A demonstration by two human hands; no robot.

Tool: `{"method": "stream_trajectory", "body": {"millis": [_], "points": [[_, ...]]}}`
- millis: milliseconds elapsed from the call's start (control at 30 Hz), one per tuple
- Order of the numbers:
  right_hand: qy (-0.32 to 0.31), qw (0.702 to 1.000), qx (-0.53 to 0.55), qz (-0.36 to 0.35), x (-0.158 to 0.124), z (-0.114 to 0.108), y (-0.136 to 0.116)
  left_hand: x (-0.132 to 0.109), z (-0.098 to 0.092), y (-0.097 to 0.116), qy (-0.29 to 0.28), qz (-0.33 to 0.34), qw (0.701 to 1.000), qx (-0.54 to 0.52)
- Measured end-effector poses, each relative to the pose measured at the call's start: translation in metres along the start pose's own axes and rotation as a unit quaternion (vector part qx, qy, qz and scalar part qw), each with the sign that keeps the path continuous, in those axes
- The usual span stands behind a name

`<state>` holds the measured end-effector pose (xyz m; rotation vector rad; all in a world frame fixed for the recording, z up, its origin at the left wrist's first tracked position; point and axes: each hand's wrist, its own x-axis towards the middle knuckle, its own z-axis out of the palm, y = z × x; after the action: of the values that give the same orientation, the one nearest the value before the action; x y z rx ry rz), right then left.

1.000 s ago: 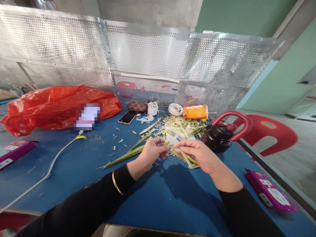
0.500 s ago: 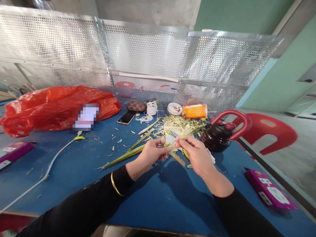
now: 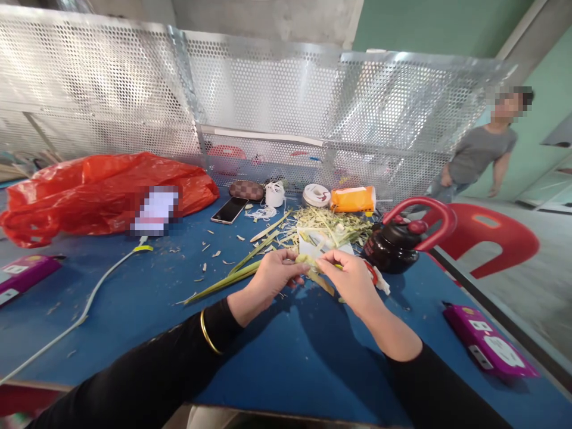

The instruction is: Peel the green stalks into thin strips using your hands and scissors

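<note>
My left hand (image 3: pixel 277 279) pinches a pale yellow-green plant strip (image 3: pixel 306 260) between thumb and fingers. Its flat brownish tail (image 3: pixel 323 285) hangs down toward the tabletop. Thumb to forefinger, my right hand (image 3: pixel 355 286) closes on the strip's other side, with the fingertips of both hands close together. Long green leaf stalks (image 3: pixel 223 282) lie beside my left hand. Just beyond my fingers are a white sheet (image 3: pixel 307 248) and a heap of shredded plant trimmings (image 3: pixel 322 217). Something with a red handle (image 3: pixel 370 272) is partly hidden behind my right hand.
A black jug with a red handle (image 3: pixel 391 247) stands right of the heap. Behind are an orange packet (image 3: pixel 353 199), a ribbon roll (image 3: pixel 316 195) and white string (image 3: pixel 274 194). Phones, a red plastic bag (image 3: pixel 89 196) and purple packs (image 3: pixel 489 342) lie around. A person walks behind the red chair.
My right hand has come slightly closer to my left, lowering its fingertips onto the strip. A person has appeared at the right. The left hand has hardly moved.
</note>
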<state>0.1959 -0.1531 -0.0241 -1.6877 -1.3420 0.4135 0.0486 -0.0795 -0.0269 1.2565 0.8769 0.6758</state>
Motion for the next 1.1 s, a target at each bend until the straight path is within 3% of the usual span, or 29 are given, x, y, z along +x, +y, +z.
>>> {"method": "stream_trajectory", "body": {"millis": [233,567,767,967,1100], "points": [[-0.047,0.994,0.091,0.045,0.001,0.004,0.004,-0.003,0.004,0.0,0.001,0.008,1.0,0.002],[0.005,1.0,0.027,0.009,-0.002,0.011,0.0,-0.005,0.008,-0.005,0.013,0.033,0.999,0.024],[0.044,0.998,-0.005,-0.037,-0.002,0.015,0.006,-0.003,0.008,-0.011,0.012,0.059,0.997,0.043],[0.001,0.994,-0.048,-0.101,-0.001,0.01,0.005,-0.006,0.007,-0.013,-0.007,0.106,0.984,0.145],[0.014,0.987,-0.077,-0.142,-0.001,0.009,0.003,-0.011,0.007,-0.01,-0.003,0.135,0.967,0.217]]}}
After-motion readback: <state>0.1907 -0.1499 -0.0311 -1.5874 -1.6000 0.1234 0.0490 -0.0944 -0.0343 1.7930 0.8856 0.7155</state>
